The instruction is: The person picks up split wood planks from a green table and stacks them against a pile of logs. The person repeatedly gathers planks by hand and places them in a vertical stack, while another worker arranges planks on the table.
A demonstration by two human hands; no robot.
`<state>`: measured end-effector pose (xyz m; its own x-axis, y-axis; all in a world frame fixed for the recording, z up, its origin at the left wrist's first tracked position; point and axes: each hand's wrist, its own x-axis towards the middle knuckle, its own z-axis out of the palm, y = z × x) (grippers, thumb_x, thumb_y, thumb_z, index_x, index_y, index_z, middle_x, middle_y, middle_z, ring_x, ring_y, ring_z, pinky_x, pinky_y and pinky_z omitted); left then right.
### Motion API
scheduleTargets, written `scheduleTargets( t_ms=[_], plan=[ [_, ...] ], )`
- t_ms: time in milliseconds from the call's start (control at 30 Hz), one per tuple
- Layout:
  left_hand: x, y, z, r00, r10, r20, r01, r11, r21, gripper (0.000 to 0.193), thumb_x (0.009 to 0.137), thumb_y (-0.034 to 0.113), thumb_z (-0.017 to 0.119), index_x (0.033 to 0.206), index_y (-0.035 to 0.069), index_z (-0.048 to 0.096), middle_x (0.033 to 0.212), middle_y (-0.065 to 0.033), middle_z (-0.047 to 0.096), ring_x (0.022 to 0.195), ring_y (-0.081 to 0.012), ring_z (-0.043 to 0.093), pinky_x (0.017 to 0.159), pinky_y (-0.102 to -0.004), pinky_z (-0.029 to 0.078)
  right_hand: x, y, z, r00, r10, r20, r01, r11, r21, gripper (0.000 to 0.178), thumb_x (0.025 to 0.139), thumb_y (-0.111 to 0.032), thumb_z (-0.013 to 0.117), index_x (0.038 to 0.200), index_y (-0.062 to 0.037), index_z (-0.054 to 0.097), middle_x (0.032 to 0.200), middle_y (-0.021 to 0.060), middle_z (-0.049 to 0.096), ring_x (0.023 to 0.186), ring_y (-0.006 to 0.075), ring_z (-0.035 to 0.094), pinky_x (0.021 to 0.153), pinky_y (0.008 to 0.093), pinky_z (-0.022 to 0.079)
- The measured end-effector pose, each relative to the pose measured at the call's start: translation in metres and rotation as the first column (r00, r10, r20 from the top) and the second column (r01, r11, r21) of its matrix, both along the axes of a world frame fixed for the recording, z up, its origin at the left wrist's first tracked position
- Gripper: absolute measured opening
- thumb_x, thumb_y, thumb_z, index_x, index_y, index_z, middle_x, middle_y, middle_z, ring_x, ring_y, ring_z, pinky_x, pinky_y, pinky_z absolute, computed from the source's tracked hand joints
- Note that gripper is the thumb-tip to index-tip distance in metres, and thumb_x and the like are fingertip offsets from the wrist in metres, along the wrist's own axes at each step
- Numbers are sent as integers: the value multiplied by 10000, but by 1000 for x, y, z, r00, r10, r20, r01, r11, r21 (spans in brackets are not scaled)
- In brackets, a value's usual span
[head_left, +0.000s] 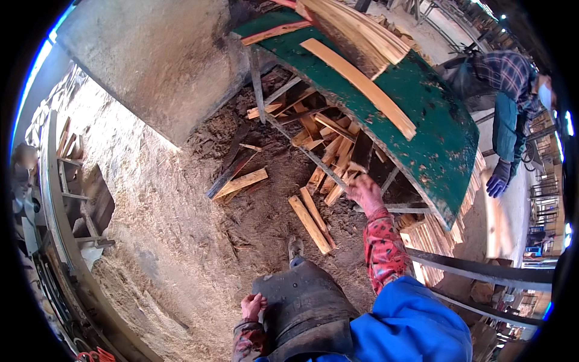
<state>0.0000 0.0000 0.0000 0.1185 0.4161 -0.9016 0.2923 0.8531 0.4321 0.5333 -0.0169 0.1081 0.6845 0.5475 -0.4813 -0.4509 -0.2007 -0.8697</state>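
My right hand (363,192) reaches forward by the near edge of a green-topped table (443,151), above wood offcuts (338,154) heaped beneath it. That hand is blurred, and whether its fingers hold a piece cannot be made out. My left hand (253,306) is at the left side of my dark apron (301,295), its fingers curled closed with nothing visible in them. One long, light board (362,87) lies across the green top. Two narrow wood strips (310,220) rest on the ground in front of my foot.
More boards (356,27) are piled at the table's far end. A large pale panel (145,60) stands at upper left. Dark metal bars (482,269) run along the right. A gloved co-worker (503,90) bends beyond the table. Sawdust (157,241) covers the ground.
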Motion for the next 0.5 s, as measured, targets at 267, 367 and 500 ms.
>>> scheduleTargets(
  t_ms=[267, 367, 500],
  plan=[
    [61, 65, 1, 983, -173, 64, 174, 984, -20, 217, 891, 188, 684, 918, -18, 621, 758, -98, 676, 604, -141, 623, 523, -262, 495, -137, -49, -157, 875, 422, -236, -484, 767, -421, 171, 845, -220, 751, 842, -80, 653, 604, -15, 568, 493, 83, 511, 434, 258, 395],
    [66, 99, -23, 951, -291, 103, 295, 955, -22, 227, 879, 197, 698, 893, -16, 619, 727, -87, 664, 592, -136, 613, 515, -266, 484, -187, -73, -180, 892, 367, -263, -451, 752, -480, 265, 866, -187, 716, 695, -102, 532, 547, -24, 504, 447, 92, 492, 371, 260, 363],
    [54, 160, -43, 900, -398, 177, 400, 916, 24, 231, 877, 200, 701, 872, -14, 614, 703, -68, 649, 573, -137, 599, 507, -272, 474, -213, -72, -171, 899, 197, -392, -408, 705, -581, 139, 885, -164, 708, 846, -90, 598, 688, 2, 604, 541, 103, 579, 436, 248, 454]
  ],
)
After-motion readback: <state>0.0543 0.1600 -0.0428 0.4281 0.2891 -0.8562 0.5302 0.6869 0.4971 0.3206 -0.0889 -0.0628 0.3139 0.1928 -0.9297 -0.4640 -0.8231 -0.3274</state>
